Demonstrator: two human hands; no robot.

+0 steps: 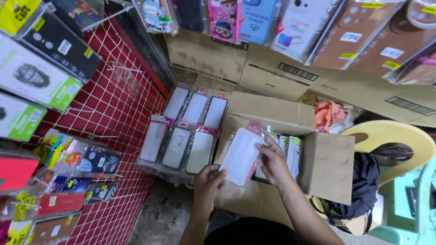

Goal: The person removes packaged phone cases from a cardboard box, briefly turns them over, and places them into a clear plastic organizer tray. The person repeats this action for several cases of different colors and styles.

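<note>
From the head camera, looking down: the person stands over an open cardboard box (327, 159) on the floor, holding a phone case in a clear plastic sleeve (240, 154) just above the box's near flap. The left hand (206, 181) pinches the sleeve's lower corner, thumb on top and fingers curled beneath. The right hand (272, 163) grips the sleeve's right edge, fingers pressed together against the plastic. The sleeve is tilted, its pink hang tab pointing up and away.

Inside the box, more packaged cases (290, 152) stand on edge in a row. To the left, two rows of sleeved cases (186, 131) lie flat beside a red wire grid wall (118, 113) hung with other cases. A yellow plastic chair (395, 136) with a dark bag sits at the right.

To my eye, the slippery plastic wants both hands kept on opposite edges, with the sleeve held flat so that the case cannot slide out.
</note>
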